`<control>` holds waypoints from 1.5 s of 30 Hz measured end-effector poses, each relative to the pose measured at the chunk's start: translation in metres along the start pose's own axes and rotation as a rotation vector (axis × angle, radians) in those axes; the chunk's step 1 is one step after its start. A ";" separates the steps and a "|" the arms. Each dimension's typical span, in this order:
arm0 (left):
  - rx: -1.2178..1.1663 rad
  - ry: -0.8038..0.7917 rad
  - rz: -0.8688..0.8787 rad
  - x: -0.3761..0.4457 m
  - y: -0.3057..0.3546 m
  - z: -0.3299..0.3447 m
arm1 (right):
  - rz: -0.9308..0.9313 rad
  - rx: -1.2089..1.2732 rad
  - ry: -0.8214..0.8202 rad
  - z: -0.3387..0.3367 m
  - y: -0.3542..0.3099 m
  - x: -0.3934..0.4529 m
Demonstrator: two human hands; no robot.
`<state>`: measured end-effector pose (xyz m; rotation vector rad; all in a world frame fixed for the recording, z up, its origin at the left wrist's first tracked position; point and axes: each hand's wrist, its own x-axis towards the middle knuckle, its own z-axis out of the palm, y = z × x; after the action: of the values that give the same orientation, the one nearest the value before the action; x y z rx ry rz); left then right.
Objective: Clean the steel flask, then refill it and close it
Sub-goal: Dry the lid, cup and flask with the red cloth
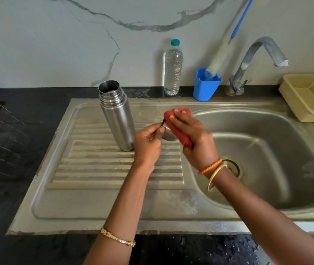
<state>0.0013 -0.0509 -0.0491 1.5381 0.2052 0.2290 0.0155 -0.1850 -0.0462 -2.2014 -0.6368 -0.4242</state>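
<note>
Flask (117, 116) stands open on the drainboard (95, 169), while left hand (148, 144) pinches the cap (168, 133) and right hand (192, 134) grips a cloth (177, 129) wiping it; refilling and closing seem left

Soft even daylight (edges bowed, slightly blurred)

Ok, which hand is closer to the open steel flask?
Left. The left hand is right beside the flask, holding its cup. The right hand, gripping a red cloth, is farther right.
</note>
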 end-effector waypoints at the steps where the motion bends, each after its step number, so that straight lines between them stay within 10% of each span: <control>1: 0.009 0.007 0.006 -0.001 -0.002 -0.001 | 0.169 0.124 -0.031 -0.008 -0.002 0.011; 5: 0.044 0.019 0.037 -0.001 0.000 0.000 | 0.612 0.289 -0.287 -0.037 0.004 0.047; 13: 0.070 -0.076 0.055 -0.003 0.001 0.001 | 0.035 -0.142 -0.029 -0.018 -0.021 -0.003; 21: -0.009 -0.054 0.035 -0.006 0.005 0.003 | 0.667 0.343 -0.448 -0.054 0.006 0.055; 26: 0.066 -0.040 -0.030 0.007 0.011 0.008 | 0.282 0.029 -0.069 -0.031 -0.016 0.033; 34: -0.844 -0.071 -0.572 0.002 0.038 0.017 | -0.398 -0.466 0.311 0.011 -0.001 -0.010; 41: -1.092 -0.132 -0.620 -0.006 0.032 0.017 | -0.499 -0.247 0.378 0.010 0.012 -0.008; 45: -1.072 -0.185 -0.582 -0.006 0.037 0.015 | -0.170 0.167 0.380 -0.010 -0.007 0.002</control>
<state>-0.0014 -0.0659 -0.0114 0.3906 0.3058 -0.2485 0.0120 -0.1879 -0.0353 -1.8486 -0.6259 -0.8237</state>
